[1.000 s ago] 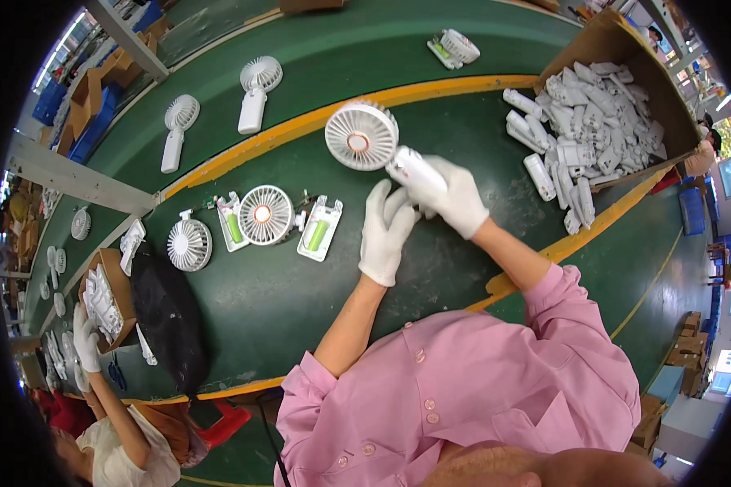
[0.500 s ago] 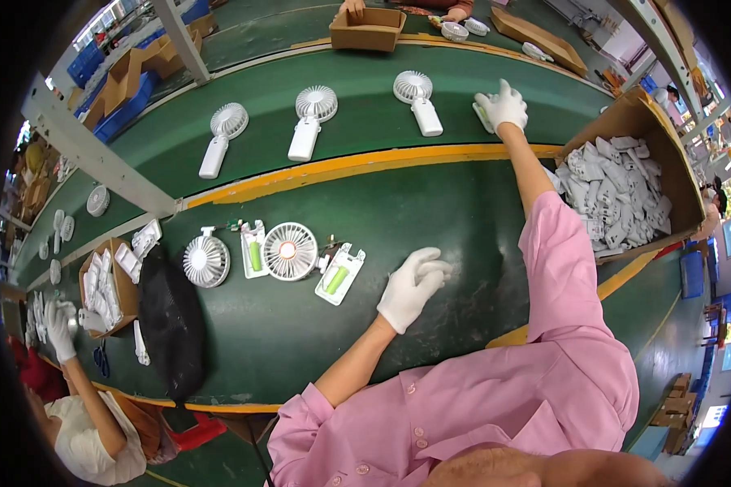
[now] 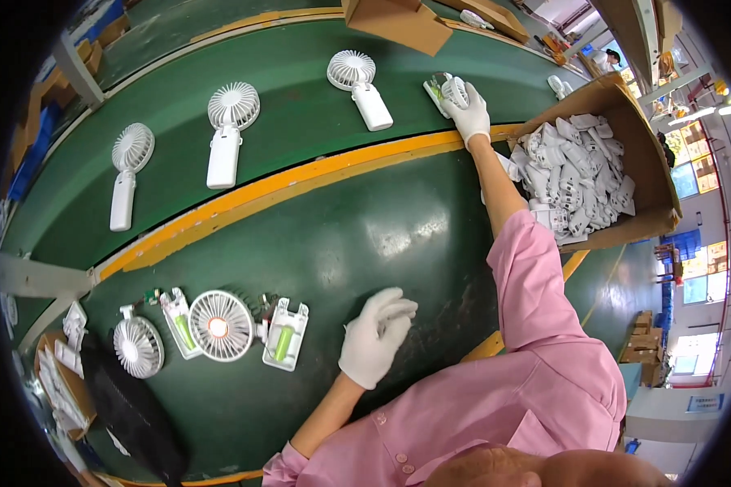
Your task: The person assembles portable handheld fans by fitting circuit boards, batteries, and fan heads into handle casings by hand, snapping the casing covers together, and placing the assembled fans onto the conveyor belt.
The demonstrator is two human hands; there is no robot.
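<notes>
My right hand (image 3: 469, 112), in a white glove, reaches onto the green conveyor belt. Its fingers are closed round the white head of a handheld fan (image 3: 455, 92), whose opened handle shows a green battery. Held low over the green worktable, my gloved left hand (image 3: 375, 337) has nothing in it; its fingers are loosely bent and partly apart. To its left lies a fan (image 3: 221, 325) face up between two opened handle shells, one right (image 3: 285, 334) and one left (image 3: 180, 324), each with a green battery. Another fan head (image 3: 138, 346) rests farther left.
Three white handheld fans lie on the belt (image 3: 292, 97), left of my right hand. Beside my right forearm stands a cardboard box (image 3: 658, 195) full of white plastic parts. A black bag (image 3: 130, 406) and a smaller box of white parts (image 3: 77, 381) are at the left.
The view has turned, so the table things appear farther left and lower. The fan under my right hand shows more clearly now. My left hand stays empty over the table.
</notes>
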